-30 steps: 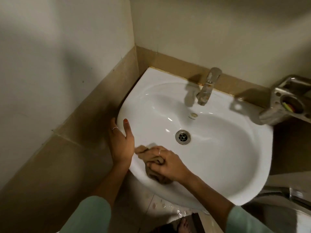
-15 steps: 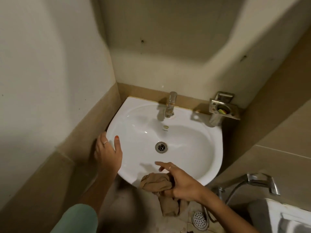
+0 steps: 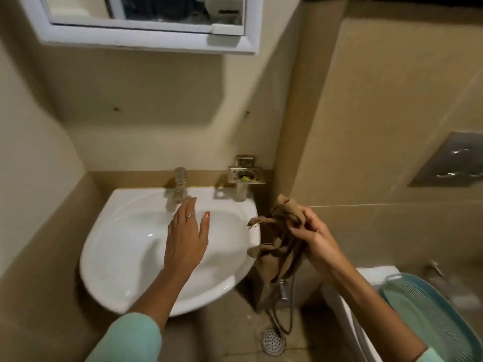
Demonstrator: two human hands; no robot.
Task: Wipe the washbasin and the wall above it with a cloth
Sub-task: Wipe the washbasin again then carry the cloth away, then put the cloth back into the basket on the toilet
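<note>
The white washbasin [image 3: 125,262] is fixed in the corner, with a chrome tap [image 3: 179,188] at its back rim. My left hand [image 3: 187,239] hovers over the bowl with straight fingers, its fingertips close to the tap. To the right of the basin, my right hand [image 3: 312,235] grips a brown cloth [image 3: 277,246] in the air; most of the cloth hangs down in loose folds. The beige wall [image 3: 162,121] above the basin shows two small holes.
A white-framed mirror cabinet [image 3: 146,24] hangs above the wall. A metal soap holder [image 3: 245,175] is mounted right of the tap. A white toilet with a teal basket [image 3: 431,317] stands at right, a hose sprayer [image 3: 283,291] and floor drain [image 3: 273,340] below.
My right hand lifted the cloth off the basin's front rim and carried it up to the right. My left hand left the left rim and moved over the bowl. The view tilted up.
</note>
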